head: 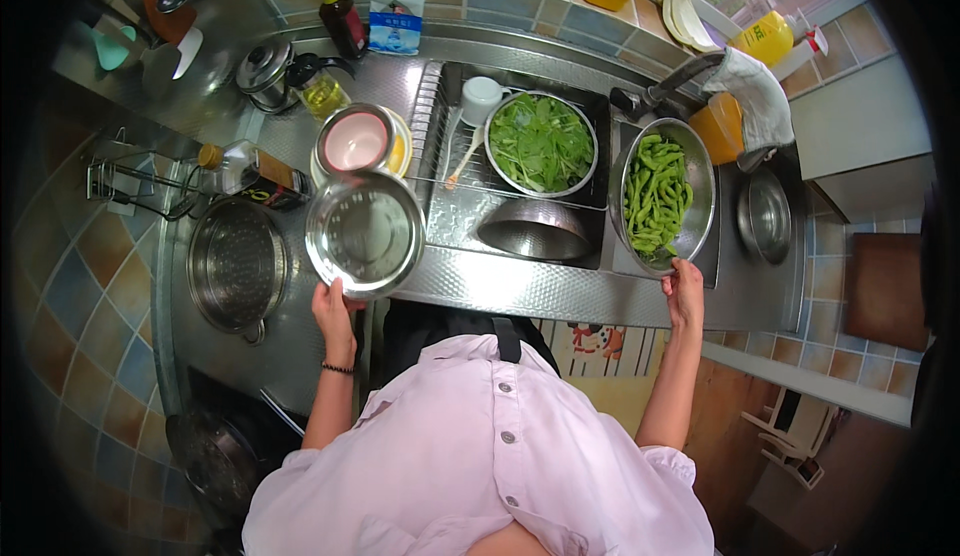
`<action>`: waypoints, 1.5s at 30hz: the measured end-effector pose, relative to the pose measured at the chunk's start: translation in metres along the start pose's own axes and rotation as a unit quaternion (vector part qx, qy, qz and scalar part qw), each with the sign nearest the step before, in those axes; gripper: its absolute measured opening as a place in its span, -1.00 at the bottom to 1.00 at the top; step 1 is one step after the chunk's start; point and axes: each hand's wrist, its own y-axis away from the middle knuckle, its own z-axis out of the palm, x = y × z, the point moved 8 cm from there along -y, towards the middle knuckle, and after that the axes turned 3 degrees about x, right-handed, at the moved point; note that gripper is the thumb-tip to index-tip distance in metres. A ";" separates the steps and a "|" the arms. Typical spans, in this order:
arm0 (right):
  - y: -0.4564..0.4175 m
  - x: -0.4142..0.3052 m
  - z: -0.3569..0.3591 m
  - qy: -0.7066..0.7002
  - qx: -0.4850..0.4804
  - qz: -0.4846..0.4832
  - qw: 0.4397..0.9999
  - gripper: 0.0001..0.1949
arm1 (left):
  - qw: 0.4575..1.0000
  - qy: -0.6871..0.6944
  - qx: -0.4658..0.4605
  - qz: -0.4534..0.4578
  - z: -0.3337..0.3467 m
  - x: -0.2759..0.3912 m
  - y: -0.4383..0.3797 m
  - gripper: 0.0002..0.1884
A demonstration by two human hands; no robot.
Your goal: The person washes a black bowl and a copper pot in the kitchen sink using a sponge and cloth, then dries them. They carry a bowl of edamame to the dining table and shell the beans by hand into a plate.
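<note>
My left hand (335,320) grips the near rim of a shiny stainless steel bowl (365,230), which appears to have no food in it. On my right, the fingers of my right hand (682,290) pinch the near rim of another steel bowl (700,196). That one is tilted and holds a heap of green pods (656,192). Between the hands, a round bowl of leafy greens (541,143) rests on a wire rack over the sink. Nearer me in the sink, a steel bowl (536,230) lies tipped over.
A steel colander (236,267) and a dark-labelled bottle (259,175) stand left. A pink-lined bowl (356,141) and glass oil jug (322,98) are behind the left bowl. The faucet (679,80), a draped cloth (750,95) and a steel basin (763,215) are at right.
</note>
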 end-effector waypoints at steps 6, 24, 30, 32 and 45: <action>-0.003 -0.003 -0.008 0.071 0.011 -0.001 0.997 -0.86 | 0.998 -0.063 0.013 0.015 -0.038 -0.052 0.021 -0.80; -0.016 0.048 -0.085 -0.018 0.103 0.013 0.994 -0.86 | 0.832 -0.406 -0.149 0.348 0.140 0.025 0.053 -0.55; -0.002 0.071 -0.077 -0.099 0.140 0.080 0.982 -0.85 | 0.571 -0.528 -0.315 0.544 0.326 0.001 0.069 -0.34; 0.003 0.078 -0.084 -0.118 0.136 0.078 0.981 -0.85 | 0.500 -0.559 -0.328 0.575 0.342 -0.020 0.066 -0.40; 0.006 0.075 -0.106 -0.118 0.131 0.073 0.982 -0.85 | 0.370 -0.336 -0.298 0.814 0.275 0.113 0.147 -0.61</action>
